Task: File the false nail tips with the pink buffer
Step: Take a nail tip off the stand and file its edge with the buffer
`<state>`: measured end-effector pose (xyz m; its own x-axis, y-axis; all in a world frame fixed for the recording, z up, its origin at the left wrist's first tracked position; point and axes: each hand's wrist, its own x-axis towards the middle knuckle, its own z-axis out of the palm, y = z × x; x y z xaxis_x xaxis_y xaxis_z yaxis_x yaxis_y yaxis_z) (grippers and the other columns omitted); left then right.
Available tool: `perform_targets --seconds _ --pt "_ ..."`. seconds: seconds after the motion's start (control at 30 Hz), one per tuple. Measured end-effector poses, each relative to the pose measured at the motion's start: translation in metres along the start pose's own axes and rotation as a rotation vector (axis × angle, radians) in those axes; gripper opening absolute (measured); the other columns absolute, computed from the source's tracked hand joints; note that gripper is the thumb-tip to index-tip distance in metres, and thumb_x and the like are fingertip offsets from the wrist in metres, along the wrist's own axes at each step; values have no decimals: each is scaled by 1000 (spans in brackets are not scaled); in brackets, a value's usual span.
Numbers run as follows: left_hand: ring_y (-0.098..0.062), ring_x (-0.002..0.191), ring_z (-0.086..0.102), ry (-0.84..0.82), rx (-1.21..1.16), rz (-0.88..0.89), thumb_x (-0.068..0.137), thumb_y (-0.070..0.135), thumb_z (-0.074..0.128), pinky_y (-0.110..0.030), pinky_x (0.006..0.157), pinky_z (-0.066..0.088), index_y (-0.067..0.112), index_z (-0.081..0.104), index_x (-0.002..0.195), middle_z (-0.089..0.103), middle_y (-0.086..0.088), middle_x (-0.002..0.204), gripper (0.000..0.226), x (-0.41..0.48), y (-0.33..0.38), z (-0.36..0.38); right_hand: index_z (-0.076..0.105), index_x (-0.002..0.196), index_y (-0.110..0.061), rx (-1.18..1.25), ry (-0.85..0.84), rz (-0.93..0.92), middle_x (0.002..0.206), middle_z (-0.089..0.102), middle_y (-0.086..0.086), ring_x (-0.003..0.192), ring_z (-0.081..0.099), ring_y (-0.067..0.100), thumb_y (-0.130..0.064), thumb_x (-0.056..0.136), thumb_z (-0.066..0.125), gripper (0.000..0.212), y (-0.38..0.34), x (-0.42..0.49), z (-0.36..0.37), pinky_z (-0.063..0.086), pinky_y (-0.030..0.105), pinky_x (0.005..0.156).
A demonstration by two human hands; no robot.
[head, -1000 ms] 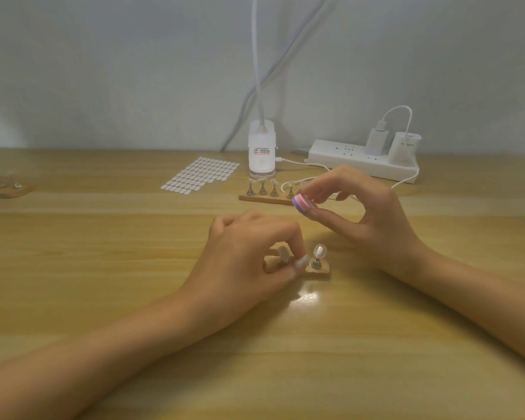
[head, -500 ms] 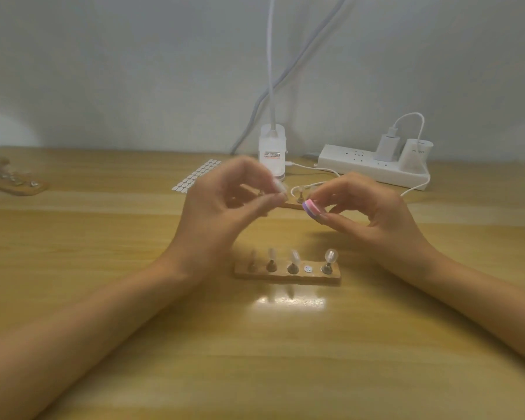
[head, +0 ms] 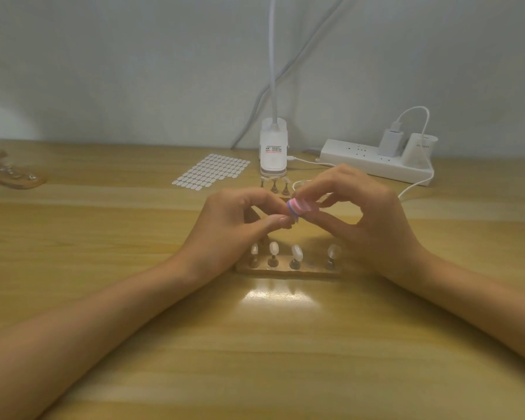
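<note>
My right hand (head: pixel 367 216) pinches the pink buffer (head: pixel 298 207), a small block with pink, white and purple layers, held above the table. My left hand (head: pixel 237 222) pinches a false nail tip on its peg between thumb and fingers, right against the buffer's end; the tip itself is almost hidden by my fingers. Below both hands a wooden holder (head: pixel 288 269) lies on the table with several pegs carrying pale nail tips (head: pixel 296 253) and one bare slot between the third and last peg.
A second wooden holder (head: pixel 275 189) with pegs sits behind my hands. A sheet of small white stickers (head: pixel 212 174), a white lamp clamp base (head: pixel 272 153) and a power strip (head: pixel 376 160) with chargers and cables stand at the back. Another wooden piece (head: pixel 9 174) lies far left.
My left hand lifted a nail tip on its peg off the near holder and brought it up to the buffer. My right hand moved the buffer slightly to meet it.
</note>
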<state>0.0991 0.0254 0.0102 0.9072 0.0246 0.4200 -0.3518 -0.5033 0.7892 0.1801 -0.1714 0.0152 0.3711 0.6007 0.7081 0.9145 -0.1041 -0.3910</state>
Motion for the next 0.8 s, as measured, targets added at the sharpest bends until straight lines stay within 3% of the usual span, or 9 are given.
perform_targets --seconds 0.1,0.3,0.43,0.53,0.67,0.8 --pt "1 45 51 16 -4 -8 85 21 79 -7 51 35 19 77 81 71 20 69 4 0 0 1 76 100 -6 -11 -5 -68 96 70 6 90 65 18 -9 88 77 12 -1 1 2 52 25 80" --pt "0 47 49 34 -40 -31 79 35 78 -8 50 35 18 77 82 71 17 71 17 1 1 0 77 100 -7 -39 5 -95 97 70 6 91 66 14 -10 87 78 14 -1 1 2 52 23 82" --pt "0 50 51 35 -36 -47 84 21 80 -8 51 38 19 77 83 73 16 73 4 1 -1 0 77 100 -7 -32 32 -45 97 72 3 92 67 19 -12 88 77 13 0 2 0 55 37 80" --pt "0 48 49 28 -20 -36 85 18 80 -8 50 36 23 75 81 71 18 71 8 1 -1 0 78 102 -8 -46 -9 -110 99 70 6 92 67 16 -8 87 78 15 -1 1 2 54 29 83" --pt "-1 50 51 41 -52 -51 84 20 80 -10 50 38 15 78 86 73 13 74 6 1 -1 0 78 102 -6 -39 48 -54 98 72 7 91 69 21 -9 87 77 15 2 2 0 56 40 80" --pt "0 49 50 43 -69 -45 84 19 79 -8 50 36 15 78 84 74 14 74 4 1 -1 1 78 103 -6 -25 18 -109 97 71 7 89 69 19 -8 85 78 17 1 2 1 57 36 80"
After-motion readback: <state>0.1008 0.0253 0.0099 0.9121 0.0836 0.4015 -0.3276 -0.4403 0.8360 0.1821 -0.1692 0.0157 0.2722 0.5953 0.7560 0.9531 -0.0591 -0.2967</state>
